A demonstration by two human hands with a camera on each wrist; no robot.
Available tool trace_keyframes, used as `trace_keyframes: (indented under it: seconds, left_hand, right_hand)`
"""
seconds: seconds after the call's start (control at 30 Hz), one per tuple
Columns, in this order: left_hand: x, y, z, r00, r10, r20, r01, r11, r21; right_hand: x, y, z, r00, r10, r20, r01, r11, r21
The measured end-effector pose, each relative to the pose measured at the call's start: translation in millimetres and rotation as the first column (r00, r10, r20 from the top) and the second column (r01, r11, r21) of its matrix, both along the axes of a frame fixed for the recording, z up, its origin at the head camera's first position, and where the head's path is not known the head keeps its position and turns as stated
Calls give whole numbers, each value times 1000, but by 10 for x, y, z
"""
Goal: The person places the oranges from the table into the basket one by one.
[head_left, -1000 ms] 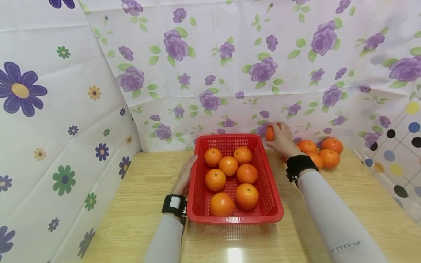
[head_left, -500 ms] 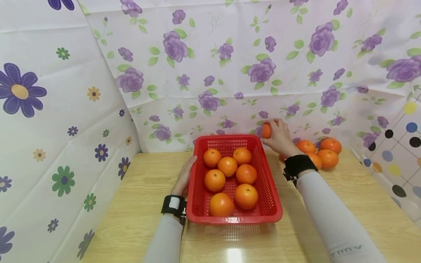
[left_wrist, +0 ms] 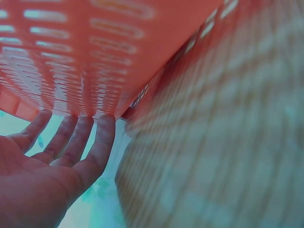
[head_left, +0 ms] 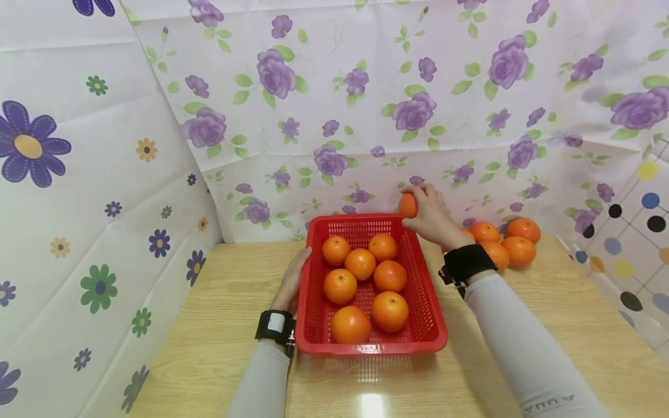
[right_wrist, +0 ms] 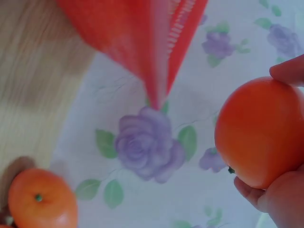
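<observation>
My right hand [head_left: 432, 217] grips an orange [head_left: 408, 205] and holds it up by the far right corner of the red basket [head_left: 372, 349]. In the right wrist view, thumb and fingers curl round that orange [right_wrist: 259, 133], with the basket's corner [right_wrist: 156, 61] apart from it. My left hand [head_left: 291, 281] rests along the basket's left side. The left wrist view shows its fingers [left_wrist: 102, 137], fairly straight, with the tips touching the slotted wall [left_wrist: 90, 61]. Several oranges [head_left: 360, 264] lie spread out inside the basket.
A group of several oranges [head_left: 520, 251] lies on the wooden table [head_left: 528, 307] at the back right. Flowered cloth [head_left: 329, 116] hangs behind the table's far edge. More printed cloth [head_left: 104, 203] stands along the left side, and dotted cloth [head_left: 632, 249] along the right.
My right hand has moved left and slightly up with its orange, from beside the group to the basket's far right corner. The left hand and the basket stay in place.
</observation>
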State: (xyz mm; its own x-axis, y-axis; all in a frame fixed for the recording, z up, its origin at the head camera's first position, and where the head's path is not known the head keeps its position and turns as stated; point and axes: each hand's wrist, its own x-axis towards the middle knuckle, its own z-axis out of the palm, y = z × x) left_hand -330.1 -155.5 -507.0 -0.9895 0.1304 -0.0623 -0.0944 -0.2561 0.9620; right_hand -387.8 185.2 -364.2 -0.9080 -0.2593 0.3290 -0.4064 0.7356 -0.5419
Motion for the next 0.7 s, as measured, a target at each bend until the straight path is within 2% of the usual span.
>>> trace_keyframes:
  seconds: [0.4, 0.7]
  left_hand:
    - [10, -7, 14, 1000, -5, 1, 5, 1000, 10]
    - [7, -4, 10, 1000, -18, 3, 18, 1000, 21]
  right_hand:
    - [128, -229, 122, 992, 118, 52, -116, 993, -25]
    - [235, -360, 144, 951, 243, 190, -242, 970, -29]
